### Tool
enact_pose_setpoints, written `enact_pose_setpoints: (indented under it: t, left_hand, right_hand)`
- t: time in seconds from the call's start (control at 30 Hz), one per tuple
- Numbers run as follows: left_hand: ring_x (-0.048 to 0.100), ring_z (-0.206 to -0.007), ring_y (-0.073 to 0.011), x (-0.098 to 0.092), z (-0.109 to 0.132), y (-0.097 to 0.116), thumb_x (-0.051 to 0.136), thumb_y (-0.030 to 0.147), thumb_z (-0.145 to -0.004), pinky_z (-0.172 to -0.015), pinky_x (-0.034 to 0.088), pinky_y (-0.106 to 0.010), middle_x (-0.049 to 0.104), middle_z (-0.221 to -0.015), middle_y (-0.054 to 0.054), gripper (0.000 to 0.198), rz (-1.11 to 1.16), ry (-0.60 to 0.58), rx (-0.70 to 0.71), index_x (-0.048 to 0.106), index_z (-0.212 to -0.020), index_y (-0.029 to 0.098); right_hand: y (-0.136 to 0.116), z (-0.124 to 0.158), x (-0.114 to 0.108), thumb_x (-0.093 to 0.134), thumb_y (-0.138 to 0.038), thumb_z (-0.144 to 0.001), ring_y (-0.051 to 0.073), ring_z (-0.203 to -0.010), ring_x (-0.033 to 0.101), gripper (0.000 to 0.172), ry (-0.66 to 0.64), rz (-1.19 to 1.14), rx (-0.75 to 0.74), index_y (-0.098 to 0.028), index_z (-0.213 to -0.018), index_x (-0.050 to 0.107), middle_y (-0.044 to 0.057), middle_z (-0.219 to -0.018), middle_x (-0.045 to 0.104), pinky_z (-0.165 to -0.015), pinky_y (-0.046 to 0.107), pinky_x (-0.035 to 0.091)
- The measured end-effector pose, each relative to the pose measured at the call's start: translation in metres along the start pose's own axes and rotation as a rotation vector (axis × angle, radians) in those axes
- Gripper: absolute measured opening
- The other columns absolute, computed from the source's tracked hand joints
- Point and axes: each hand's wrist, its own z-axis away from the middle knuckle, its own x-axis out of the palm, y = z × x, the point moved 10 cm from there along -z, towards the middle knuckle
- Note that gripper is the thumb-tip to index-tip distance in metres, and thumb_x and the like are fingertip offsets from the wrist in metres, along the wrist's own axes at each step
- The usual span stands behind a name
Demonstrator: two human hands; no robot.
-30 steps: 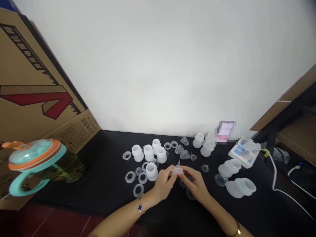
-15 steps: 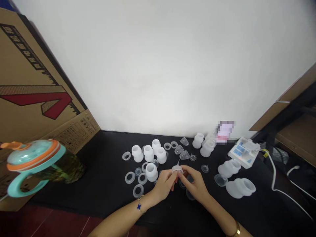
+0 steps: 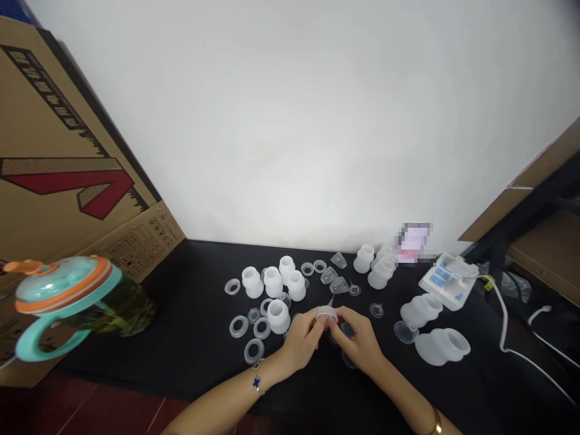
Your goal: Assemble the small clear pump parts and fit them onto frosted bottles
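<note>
Both hands meet at the front middle of the black table. My left hand (image 3: 299,343) and my right hand (image 3: 361,339) pinch a whitish screw collar (image 3: 326,312) between fingers and thumbs. A thin pointed nozzle (image 3: 331,299) rises from the collar. Just left of my left hand stands an open white bottle (image 3: 278,320), with several similar bottles (image 3: 272,284) behind. Loose collars (image 3: 247,351) and clear nozzle discs (image 3: 254,315) lie around them. Clear tapered caps (image 3: 339,286) rest beyond my hands. Partly covered by my right hand are some translucent discs (image 3: 348,330).
Translucent bottles stand at the back (image 3: 363,260) and lie at right (image 3: 441,347). A white power strip (image 3: 448,281) with a cable (image 3: 502,314) is farther right. A teal-lidded jug (image 3: 67,290) and cardboard box (image 3: 90,181) stand left, against a white wall (image 3: 290,121).
The collar has tilted a little between my fingers, its nozzle leaning more to the right. Both thumbs have shifted slightly beneath it. Other things stay in place.
</note>
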Motion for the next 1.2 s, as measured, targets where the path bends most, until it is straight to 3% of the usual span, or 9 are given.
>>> enact_pose_setpoints:
  t: [0.53,1.2]
  left_hand:
    - [0.043,-0.049,-0.012,-0.0002,0.0019,0.0061,0.041,0.031,-0.097,-0.05,0.027,-0.025,0.044,-0.052,0.005,0.036,-0.072,-0.003,0.021,0.055,-0.066,0.018]
    - [0.043,-0.047,-0.0121,-0.0024,0.0006,0.0008,0.04,0.034,-0.093,-0.05,0.025,-0.025,0.044,-0.049,0.004,0.038,-0.131,0.013,-0.016,0.047,-0.059,0.019]
  right_hand:
    - [-0.0028,0.0016,0.0042,0.053,-0.022,-0.093,0.016,-0.066,0.06,0.017,-0.016,0.038,-0.025,-0.021,-0.08,0.063,0.001,-0.073,0.065,-0.065,0.026,0.044]
    - [0.0018,0.0037,0.0071,0.052,-0.022,-0.091,0.013,-0.058,0.051,0.021,0.012,0.124,-0.047,-0.022,-0.07,0.05,-0.003,-0.064,0.054,-0.058,0.024,0.036]
